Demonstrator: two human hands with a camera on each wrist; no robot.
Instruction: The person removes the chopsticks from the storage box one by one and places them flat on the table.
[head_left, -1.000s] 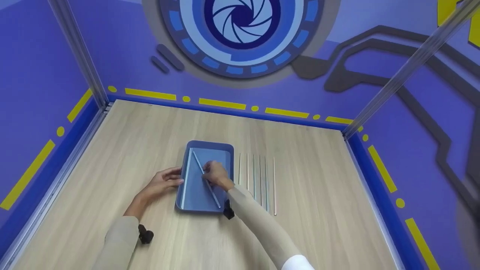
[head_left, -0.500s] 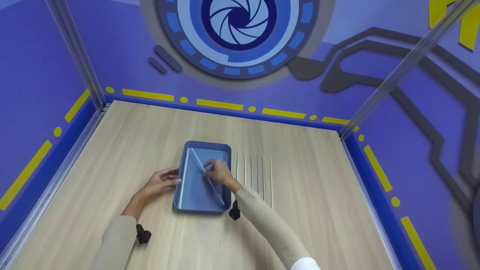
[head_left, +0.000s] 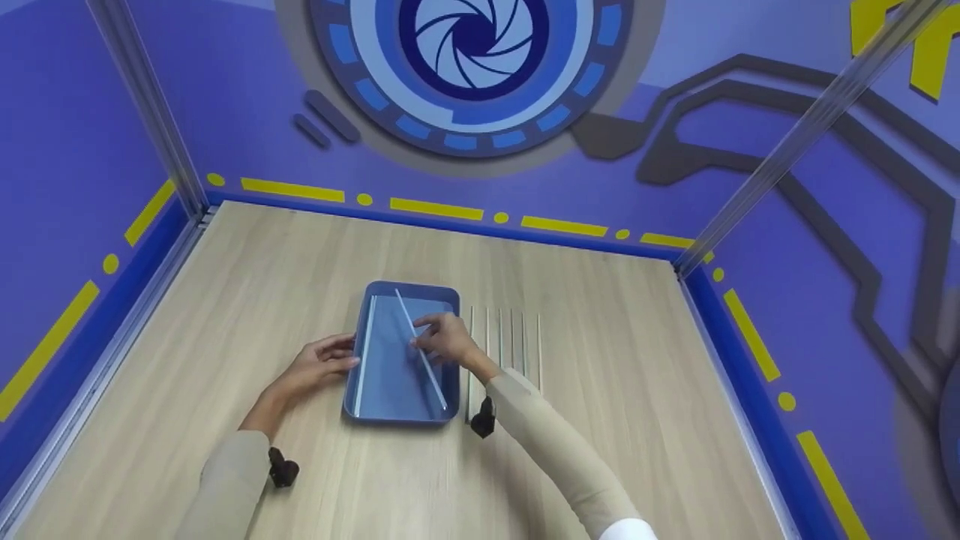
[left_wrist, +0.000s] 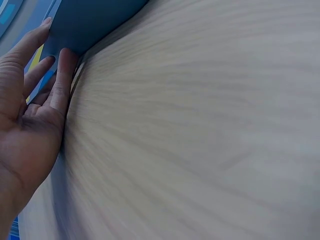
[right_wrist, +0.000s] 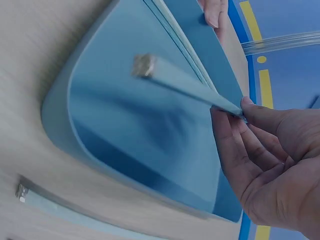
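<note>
A blue-grey rectangular tray (head_left: 397,386) lies on the table. Over it, my right hand (head_left: 448,339) pinches a pale blue chopstick (head_left: 431,375) between thumb and fingers. In the right wrist view this chopstick (right_wrist: 185,89) is held slantwise above the tray floor, its silvery square end towards the camera. Other chopsticks (head_left: 364,356) lie together along the tray's left inner wall; how many is hard to tell. My left hand (head_left: 319,365) touches the tray's left side with loosely bent fingers. In the left wrist view, its fingertips (left_wrist: 67,57) rest against the outer wall.
Several more chopsticks (head_left: 513,337) lie side by side on the wooden table (head_left: 622,420), right of the tray, partly hidden by the right sleeve. Blue printed panels (head_left: 225,112) enclose the table at the back and sides.
The right hand has moved slightly right relative to the tray, carrying the chopstick, which now slants over the tray's right half. The left hand stays at the tray's side.
</note>
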